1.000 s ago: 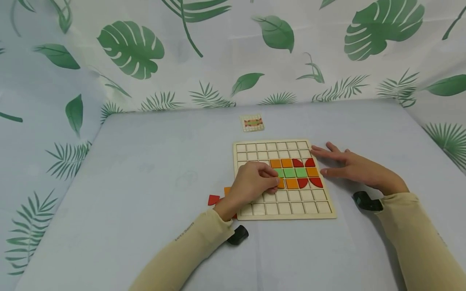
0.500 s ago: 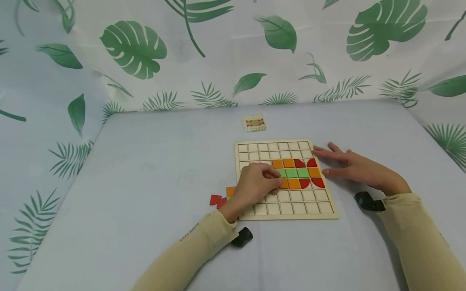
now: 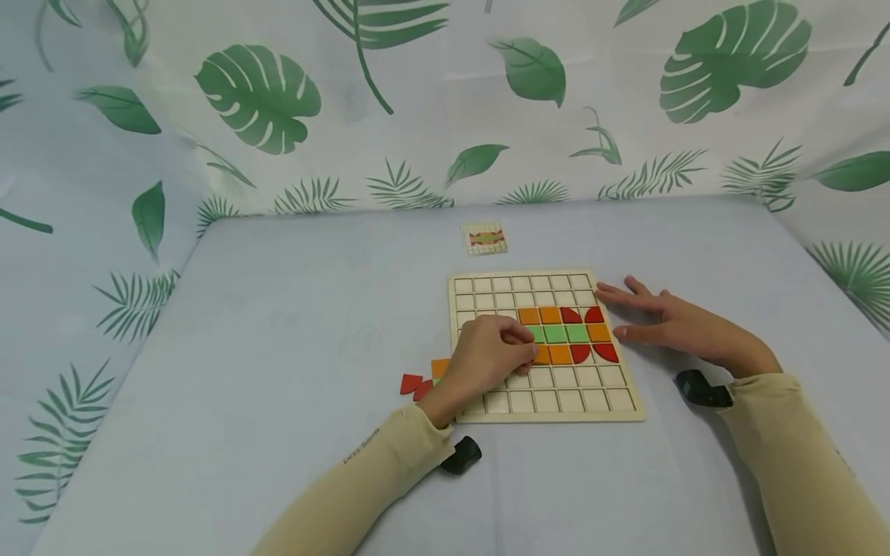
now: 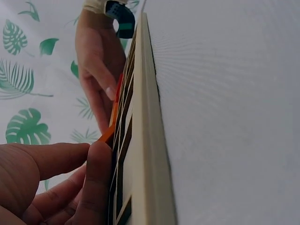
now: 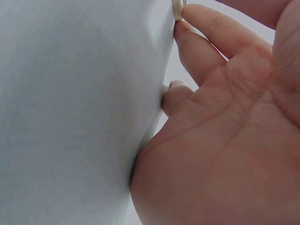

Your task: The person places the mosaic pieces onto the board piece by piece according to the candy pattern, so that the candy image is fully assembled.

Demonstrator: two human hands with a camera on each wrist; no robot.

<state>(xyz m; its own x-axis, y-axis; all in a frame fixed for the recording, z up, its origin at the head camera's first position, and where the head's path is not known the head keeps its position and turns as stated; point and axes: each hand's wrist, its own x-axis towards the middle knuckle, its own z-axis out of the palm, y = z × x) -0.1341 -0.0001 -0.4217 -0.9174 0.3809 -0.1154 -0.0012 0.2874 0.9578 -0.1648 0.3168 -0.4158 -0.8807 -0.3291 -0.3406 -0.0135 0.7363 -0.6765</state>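
My left hand [image 3: 480,357] reaches over the wooden grid board [image 3: 556,418] and pinches an orange square tile [image 4: 108,134] between thumb and finger. In the left wrist view that tile is tilted, one edge down at the grid. It sits at the left end of the lower row of orange tiles [image 3: 559,355]. Green square tiles [image 3: 576,333] fill the row above, partly behind my fingertips. Rounded red tiles [image 3: 606,353] lie towards the board's right side. My right hand [image 3: 684,328] rests with fingers spread, fingertips at the board's right edge.
Beyond the board lies a small pattern card [image 3: 484,239]. Loose red tiles [image 3: 411,384] and an orange tile [image 3: 440,368] lie left of the board, some hidden by my left wrist. A leaf-printed cloth [image 3: 417,116] hangs behind the table.
The head view has shifted slightly. My left hand stays at the same spot on the board, still pinching the orange tile, and my right hand keeps its place.
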